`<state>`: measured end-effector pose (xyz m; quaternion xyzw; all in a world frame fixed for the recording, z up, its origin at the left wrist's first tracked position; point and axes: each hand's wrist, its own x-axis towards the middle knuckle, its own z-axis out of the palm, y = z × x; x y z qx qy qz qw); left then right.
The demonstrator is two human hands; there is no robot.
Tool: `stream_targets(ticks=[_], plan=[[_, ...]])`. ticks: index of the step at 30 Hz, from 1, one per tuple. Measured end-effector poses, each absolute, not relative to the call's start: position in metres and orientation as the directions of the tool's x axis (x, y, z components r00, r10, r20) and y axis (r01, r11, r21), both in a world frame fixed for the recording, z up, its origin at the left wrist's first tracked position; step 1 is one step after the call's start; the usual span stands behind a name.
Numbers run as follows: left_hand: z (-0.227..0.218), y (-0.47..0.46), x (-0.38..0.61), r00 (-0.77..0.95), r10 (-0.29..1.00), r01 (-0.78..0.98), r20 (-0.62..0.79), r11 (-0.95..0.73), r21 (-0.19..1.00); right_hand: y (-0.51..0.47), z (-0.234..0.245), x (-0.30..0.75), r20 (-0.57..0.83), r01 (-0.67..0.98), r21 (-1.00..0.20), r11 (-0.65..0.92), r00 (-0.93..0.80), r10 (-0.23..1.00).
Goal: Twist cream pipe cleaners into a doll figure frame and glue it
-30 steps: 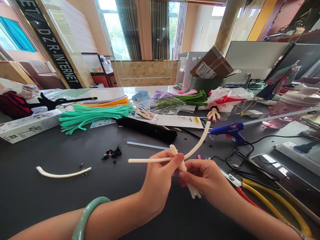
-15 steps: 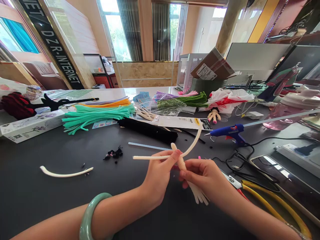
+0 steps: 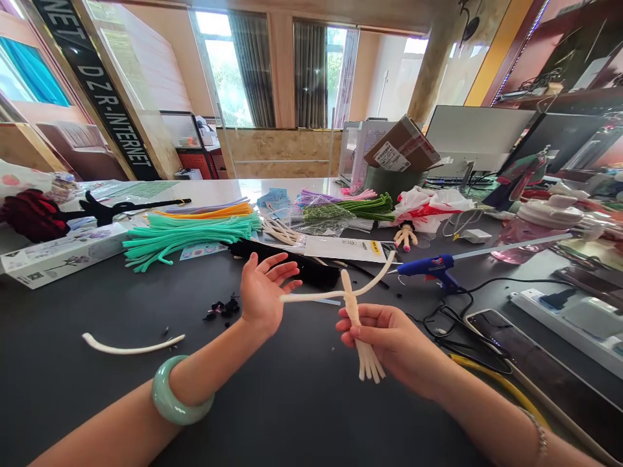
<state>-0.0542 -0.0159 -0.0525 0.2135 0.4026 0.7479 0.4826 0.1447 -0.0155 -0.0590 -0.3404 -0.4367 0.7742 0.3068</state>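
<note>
Left hand [image 3: 267,292] released, open beside the cream pipe-cleaner figure [image 3: 351,305], right hand [image 3: 384,340] closed in a grip around its body

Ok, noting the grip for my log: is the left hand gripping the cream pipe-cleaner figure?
No, the left hand is open and palm up, while the right hand holds the cream pipe-cleaner figure.

- Dark grey surface [image 3: 73,311] fills the lower frame, paler further back
- Curved cream pipe-cleaner piece [image 3: 134,344] at lower left
- Small black scraps [image 3: 221,310] right of it
- Mint-green pipe cleaners [image 3: 185,237] at centre left, beside a white box [image 3: 63,254]
- Black pipe-cleaner bundle [image 3: 287,256] at centre
- Blue glue gun [image 3: 431,267] at right
- Small doll [image 3: 405,235] behind it
- White power strip [image 3: 559,324] at far right
</note>
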Motion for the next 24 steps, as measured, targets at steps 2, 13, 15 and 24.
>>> stream_targets(ticks=[2, 13, 15, 24], plan=[[-0.055, -0.012, -0.063, -0.406, 0.91, -0.541, -0.08, -0.169, 0.824, -0.012, -0.054, 0.144, -0.274, -0.179, -0.872, -0.456, -0.593, 0.757], [-0.05, -0.025, -0.042, 0.179, 0.98, -0.279, -0.087, 0.135, 0.951, -0.005, -0.042, 0.128, -0.182, -0.107, -0.953, -0.282, -0.54, 0.821], [-0.047, -0.028, -0.039, 0.178, 0.982, -0.262, -0.057, 0.103, 0.96, -0.005, -0.041, 0.121, -0.153, -0.088, -0.967, -0.24, -0.549, 0.822], [-0.042, -0.027, -0.044, 0.008, 1.0, -0.235, -0.005, 0.007, 0.972, 0.004, -0.037, 0.101, -0.05, -0.045, -0.995, -0.086, -0.528, 0.848]])
